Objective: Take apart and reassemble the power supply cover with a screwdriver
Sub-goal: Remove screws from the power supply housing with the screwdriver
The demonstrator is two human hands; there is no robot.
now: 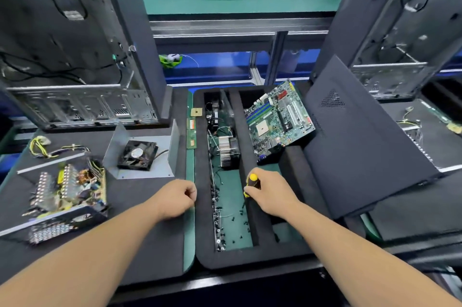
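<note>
The grey power supply cover (160, 156) lies upside down on the dark foam mat, with a black fan (137, 155) fixed inside it. To its left sits the bare power supply (66, 196), its circuit board and coils exposed. My right hand (271, 194) grips a screwdriver (251, 184) with a yellow and black handle over the foam tray. My left hand (176, 198) hovers with curled fingers at the mat's right edge, below the cover; whether it pinches something I cannot tell.
A black foam tray (202, 231) holds several loose screws (218, 216), a heatsink (226, 150) and a motherboard (277, 119). Open computer cases stand at the back left (75, 56) and back right (400, 31). A dark side panel (362, 144) leans at the right. Two memory sticks (191, 132) lie beside the tray.
</note>
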